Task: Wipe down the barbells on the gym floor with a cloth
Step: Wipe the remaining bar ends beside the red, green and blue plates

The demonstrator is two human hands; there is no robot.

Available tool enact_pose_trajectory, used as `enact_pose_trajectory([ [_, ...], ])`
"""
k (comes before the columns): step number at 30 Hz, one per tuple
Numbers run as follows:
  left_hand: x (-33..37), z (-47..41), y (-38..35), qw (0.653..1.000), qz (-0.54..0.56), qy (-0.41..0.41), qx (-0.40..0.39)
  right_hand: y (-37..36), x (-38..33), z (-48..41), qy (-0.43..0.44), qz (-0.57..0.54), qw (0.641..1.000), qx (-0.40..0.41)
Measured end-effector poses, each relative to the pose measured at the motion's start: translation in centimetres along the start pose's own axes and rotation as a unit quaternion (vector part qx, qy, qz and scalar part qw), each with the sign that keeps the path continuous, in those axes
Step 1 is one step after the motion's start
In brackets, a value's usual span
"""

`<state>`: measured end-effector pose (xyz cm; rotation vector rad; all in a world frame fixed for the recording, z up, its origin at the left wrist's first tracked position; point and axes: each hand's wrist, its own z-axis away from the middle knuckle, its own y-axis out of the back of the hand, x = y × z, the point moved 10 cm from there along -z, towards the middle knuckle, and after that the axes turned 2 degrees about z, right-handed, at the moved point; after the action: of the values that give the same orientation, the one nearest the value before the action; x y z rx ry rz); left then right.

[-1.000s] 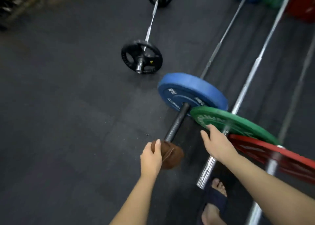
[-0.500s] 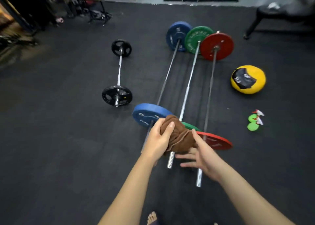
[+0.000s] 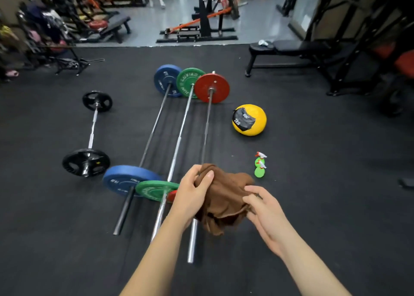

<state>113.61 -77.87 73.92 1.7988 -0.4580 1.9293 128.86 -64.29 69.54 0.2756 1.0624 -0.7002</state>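
The brown cloth (image 3: 224,197) is up in the air, over the near ends of the barbells (image 3: 179,138) on the floor. The left hand (image 3: 192,193) grips its top. The right hand (image 3: 266,215) pinches its side. A yellow ball (image 3: 249,120) lies to the right.

The cloth (image 3: 224,197) sits between the left hand (image 3: 195,190) and the right hand (image 3: 266,210), above three long barbells (image 3: 179,136) lying side by side and running ahead, with a short barbell (image 3: 92,129) well left of the left hand, spray bottles (image 3: 259,166) just ahead of the right hand, and a ball (image 3: 249,120) beyond them.
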Motion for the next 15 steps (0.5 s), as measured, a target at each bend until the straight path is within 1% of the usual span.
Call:
enact_pose_trajectory([
  [2,1.3,-0.4,-4.7,1.0,-0.003,-0.007,-0.012,4.9,-1.4,-0.3,-0.001,-0.003,1.0,0.019],
  [4,2.1,-0.9,-8.0,1.0,0.012,-0.008,-0.017,8.4,-3.1,-1.3,0.002,-0.013,0.999,0.041],
  [6,2.7,-1.9,-10.0,1.0,0.021,-0.008,-0.018,10.4,-5.0,-3.2,0.003,-0.03,0.998,0.057],
  [8,2.5,-3.6,-11.2,1.0,0.023,-0.004,-0.014,10.9,-7.0,-5.9,0.012,-0.03,0.999,0.044],
  [10,1.6,-5.9,-11.7,1.0,-0.004,-0.001,-0.006,10.8,-7.7,-8.7,0.015,0.019,0.999,0.03],
  [12,1.0,-8.8,-11.7,0.997,-0.074,-0.009,0.007,10.8,-7.9,-11.3,0.018,0.086,0.996,0.027],
  [13,0.5,-10.3,-11.3,0.994,-0.102,-0.011,0.026,11.1,-8.0,-12.6,0.021,0.112,0.993,0.034],
  [14,0.1,-12.0,-10.6,0.993,-0.105,-0.009,0.059,11.3,-8.6,-14.1,0.027,0.14,0.989,0.038],
  [15,-0.2,-13.9,-9.6,0.991,-0.084,-0.005,0.099,11.6,-9.2,-15.8,0.034,0.169,0.984,0.034],
])
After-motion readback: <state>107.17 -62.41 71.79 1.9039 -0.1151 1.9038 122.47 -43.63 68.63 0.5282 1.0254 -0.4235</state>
